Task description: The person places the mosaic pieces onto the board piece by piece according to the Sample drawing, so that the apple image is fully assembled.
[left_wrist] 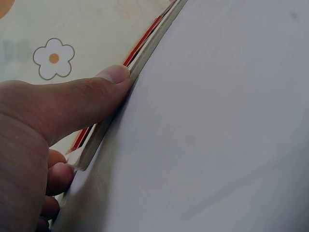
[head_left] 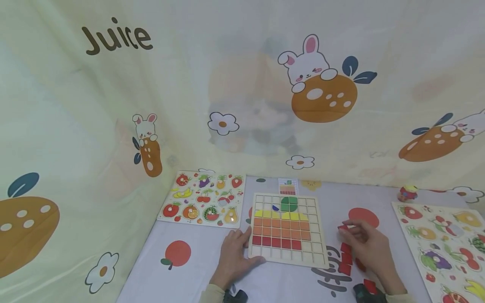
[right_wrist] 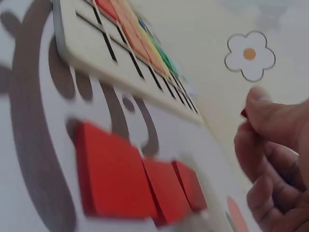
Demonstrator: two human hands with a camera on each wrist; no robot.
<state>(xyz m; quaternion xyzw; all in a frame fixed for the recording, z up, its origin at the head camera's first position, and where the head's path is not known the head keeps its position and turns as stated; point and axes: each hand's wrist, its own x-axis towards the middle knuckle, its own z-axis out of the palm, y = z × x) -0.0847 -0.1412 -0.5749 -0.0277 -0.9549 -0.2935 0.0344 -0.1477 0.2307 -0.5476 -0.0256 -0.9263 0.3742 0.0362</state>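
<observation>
A pale wooden grid board [head_left: 319,252] lies on the table, holding rows of yellow, orange and red square tiles, with green and blue pieces above them. My left hand [head_left: 235,254] grips its near-left corner, thumb [left_wrist: 113,75] against the front edge and fingers at the left side. To the right of the board, my right hand [head_left: 373,248] pinches a small red tile [right_wrist: 244,113] between thumb and fingertip, raised over the table. Several loose red tiles [head_left: 345,259] lie in a line beneath that hand. Another red tile [head_left: 370,286] shows by the right wrist.
Behind the board is a small pattern card [head_left: 288,186]. One fruit puzzle board [head_left: 206,224] lies at the back left, another [head_left: 417,242] at the far right. A little red and yellow figurine [head_left: 408,193] stands at the back right. A printed curtain [head_left: 257,84] closes off the back.
</observation>
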